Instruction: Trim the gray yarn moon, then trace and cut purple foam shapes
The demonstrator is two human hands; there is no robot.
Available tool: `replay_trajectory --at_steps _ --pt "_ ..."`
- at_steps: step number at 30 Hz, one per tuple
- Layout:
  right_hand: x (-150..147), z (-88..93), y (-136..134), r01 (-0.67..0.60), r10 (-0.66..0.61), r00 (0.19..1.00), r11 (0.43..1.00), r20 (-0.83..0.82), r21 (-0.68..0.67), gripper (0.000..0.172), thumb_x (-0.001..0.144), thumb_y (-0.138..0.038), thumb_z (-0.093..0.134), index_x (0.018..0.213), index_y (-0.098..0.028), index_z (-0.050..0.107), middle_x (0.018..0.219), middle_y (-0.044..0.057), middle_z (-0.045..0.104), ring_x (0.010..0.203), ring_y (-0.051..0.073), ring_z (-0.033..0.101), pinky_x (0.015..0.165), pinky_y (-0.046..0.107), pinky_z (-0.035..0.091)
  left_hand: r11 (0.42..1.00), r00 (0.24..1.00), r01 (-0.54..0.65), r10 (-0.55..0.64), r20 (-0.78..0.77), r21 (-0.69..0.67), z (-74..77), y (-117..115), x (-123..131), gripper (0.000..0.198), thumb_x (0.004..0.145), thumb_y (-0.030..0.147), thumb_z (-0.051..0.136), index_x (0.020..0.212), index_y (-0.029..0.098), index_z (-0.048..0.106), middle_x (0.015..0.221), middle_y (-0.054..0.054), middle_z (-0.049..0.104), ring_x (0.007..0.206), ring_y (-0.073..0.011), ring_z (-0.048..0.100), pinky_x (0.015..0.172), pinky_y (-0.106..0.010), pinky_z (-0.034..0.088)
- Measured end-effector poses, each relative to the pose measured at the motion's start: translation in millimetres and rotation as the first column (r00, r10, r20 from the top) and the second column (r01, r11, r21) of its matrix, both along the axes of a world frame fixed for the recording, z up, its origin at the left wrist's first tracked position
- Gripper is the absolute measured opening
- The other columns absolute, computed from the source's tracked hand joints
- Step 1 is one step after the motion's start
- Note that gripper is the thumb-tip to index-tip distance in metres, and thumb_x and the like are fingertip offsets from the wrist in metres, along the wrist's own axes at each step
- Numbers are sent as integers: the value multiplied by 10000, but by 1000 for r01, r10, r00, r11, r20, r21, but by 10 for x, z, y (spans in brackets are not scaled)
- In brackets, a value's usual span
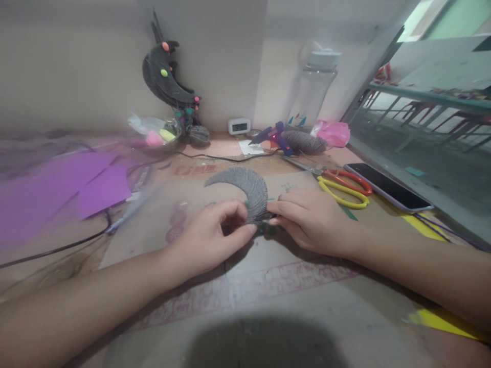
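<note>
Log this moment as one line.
left hand: touching grey crescent, lower end | right hand: at its right edge | scissors: beside phone

Left hand [213, 235], right hand [312, 219] and both forearms [107, 296] are bare.

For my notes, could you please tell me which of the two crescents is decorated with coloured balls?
The dark crescent at the upper left has them; the grey crescent between the left hand and right hand shows none.

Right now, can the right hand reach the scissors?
Probably yes: the scissors lie right beside the right hand, with nothing seen between them, though its fingers are at the gray crescent.
</note>
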State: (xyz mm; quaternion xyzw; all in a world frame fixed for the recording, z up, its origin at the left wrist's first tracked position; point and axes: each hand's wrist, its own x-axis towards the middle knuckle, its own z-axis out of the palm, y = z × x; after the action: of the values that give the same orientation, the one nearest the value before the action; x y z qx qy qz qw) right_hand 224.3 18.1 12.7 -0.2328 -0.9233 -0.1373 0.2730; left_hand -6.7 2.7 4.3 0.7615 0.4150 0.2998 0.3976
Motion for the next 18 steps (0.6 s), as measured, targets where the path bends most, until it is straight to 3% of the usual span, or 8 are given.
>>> replay_trajectory --at_steps 11,18 --pt "16 67 -77 20 -20 1000 996 -5 83 273 1024 -275 416 1016 -109 632 736 60 661 641 180 551 586 304 349 988 992 -18 37 124 -153 -68 41 6 164 886 318 618 795 201 549 721 33 591 633 -107 501 553 -214 382" --pt "-10 35 -42 40 -39 999 997 -14 69 210 1008 -212 429 1006 -119 617 741 50 681 651 174 576 592 295 360 991 989 -7 27 148 -130 -38 41 21 164 881 302 622 779 193 554 716 39 564 632 -99 492 549 -204 368"
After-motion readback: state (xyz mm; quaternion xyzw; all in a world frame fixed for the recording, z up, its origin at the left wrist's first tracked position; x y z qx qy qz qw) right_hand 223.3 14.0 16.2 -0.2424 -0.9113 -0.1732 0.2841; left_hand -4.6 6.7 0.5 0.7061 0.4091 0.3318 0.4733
